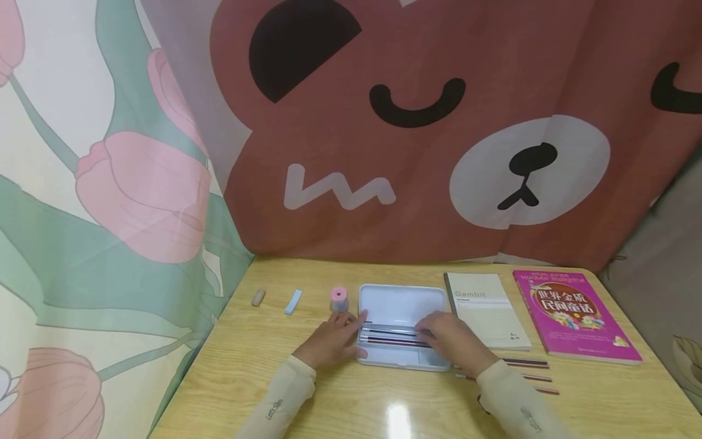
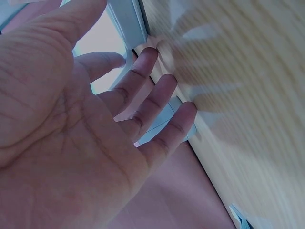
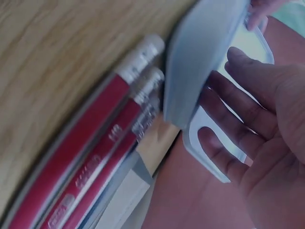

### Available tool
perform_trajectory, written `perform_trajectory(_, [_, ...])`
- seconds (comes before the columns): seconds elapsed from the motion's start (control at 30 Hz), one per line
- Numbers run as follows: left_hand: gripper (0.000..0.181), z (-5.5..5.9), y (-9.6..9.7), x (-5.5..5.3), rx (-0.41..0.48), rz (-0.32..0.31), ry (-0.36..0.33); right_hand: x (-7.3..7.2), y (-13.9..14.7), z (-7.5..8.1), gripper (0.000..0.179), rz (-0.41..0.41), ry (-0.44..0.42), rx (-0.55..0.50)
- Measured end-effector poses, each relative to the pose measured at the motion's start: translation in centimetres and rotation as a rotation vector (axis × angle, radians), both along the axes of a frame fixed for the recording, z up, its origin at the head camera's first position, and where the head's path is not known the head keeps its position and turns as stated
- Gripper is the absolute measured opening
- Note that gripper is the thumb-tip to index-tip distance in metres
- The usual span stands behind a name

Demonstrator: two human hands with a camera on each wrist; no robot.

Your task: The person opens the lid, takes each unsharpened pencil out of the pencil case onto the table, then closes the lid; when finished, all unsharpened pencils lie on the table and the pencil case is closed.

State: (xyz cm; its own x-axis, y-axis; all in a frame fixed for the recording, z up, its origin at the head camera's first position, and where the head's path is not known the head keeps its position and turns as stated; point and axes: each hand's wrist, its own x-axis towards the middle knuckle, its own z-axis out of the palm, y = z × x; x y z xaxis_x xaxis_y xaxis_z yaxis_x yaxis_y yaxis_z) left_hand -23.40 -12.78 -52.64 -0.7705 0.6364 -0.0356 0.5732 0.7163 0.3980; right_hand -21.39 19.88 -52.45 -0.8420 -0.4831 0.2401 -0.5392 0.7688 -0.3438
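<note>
A pale blue-white pencil case (image 1: 402, 303) lies with its lid raised on the table, with several pencils (image 1: 392, 341) lying side by side inside. My left hand (image 1: 331, 339) is at the case's left side, thumb and a finger touching its edge. In the left wrist view, the left hand's fingers (image 2: 159, 102) are spread and slightly bent. Over the right ends of the pencils in the case is my right hand (image 1: 452, 341). In the right wrist view its fingertips are partly hidden by the case wall (image 3: 198, 57), and no pencil shows between them.
Three red-and-dark pencils (image 1: 526, 363) lie right of the case, partly under the right forearm. Behind them are a Gambit notebook (image 1: 488, 311) and a magenta book (image 1: 581, 317). Leftward stand a pink-topped cylinder (image 1: 339, 299), a light blue strip (image 1: 293, 302) and a small brown block (image 1: 258, 297).
</note>
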Motion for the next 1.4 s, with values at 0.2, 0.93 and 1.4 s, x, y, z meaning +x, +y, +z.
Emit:
perform_trajectory(0.2, [0.090, 0.0, 0.0, 0.0, -0.005, 0.000, 0.010, -0.2, -0.6, -0.9, 0.011, 0.071, 0.150, 0.090])
perform_trajectory(0.93, [0.090, -0.1, -0.1, -0.1, -0.017, 0.008, 0.018, 1.7, 0.9, 0.7, 0.016, -0.043, 0.053, -0.066])
perform_trajectory(1.4, [0.089, 0.1, 0.0, 0.2, 0.002, 0.006, -0.002, 6.1, 8.5, 2.1, 0.016, -0.154, -0.027, -0.150])
